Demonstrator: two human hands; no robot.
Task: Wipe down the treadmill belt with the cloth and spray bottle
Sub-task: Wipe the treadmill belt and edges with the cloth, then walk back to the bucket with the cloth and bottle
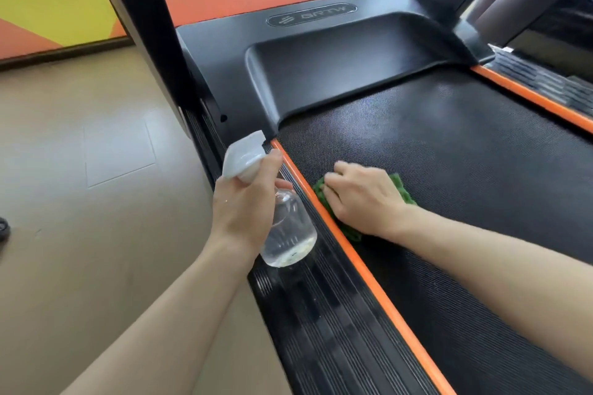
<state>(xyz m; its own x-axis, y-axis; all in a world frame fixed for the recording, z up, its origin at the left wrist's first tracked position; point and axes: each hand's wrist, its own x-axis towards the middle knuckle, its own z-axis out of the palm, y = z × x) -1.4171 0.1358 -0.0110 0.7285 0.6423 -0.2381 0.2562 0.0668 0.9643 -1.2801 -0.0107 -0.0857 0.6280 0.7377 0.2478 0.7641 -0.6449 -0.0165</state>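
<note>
The black textured treadmill belt (449, 144) runs from the motor cover toward me, edged by orange strips. My right hand (362, 196) presses a green cloth (401, 186) flat on the belt, close to the left orange strip (353, 253); most of the cloth is hidden under the hand. My left hand (240, 205) holds a clear spray bottle (288, 234) with a white trigger head (244, 157) above the ribbed left side rail (321, 314). The nozzle points toward the motor cover. A little clear liquid sits in the bottle's bottom.
The black motor cover (321, 51) closes off the belt's far end. A dark upright post (147, 26) rises at the left, another upright at the far right. Beige floor (80, 202) lies left of the treadmill. A second orange strip (529, 96) borders the belt's right side.
</note>
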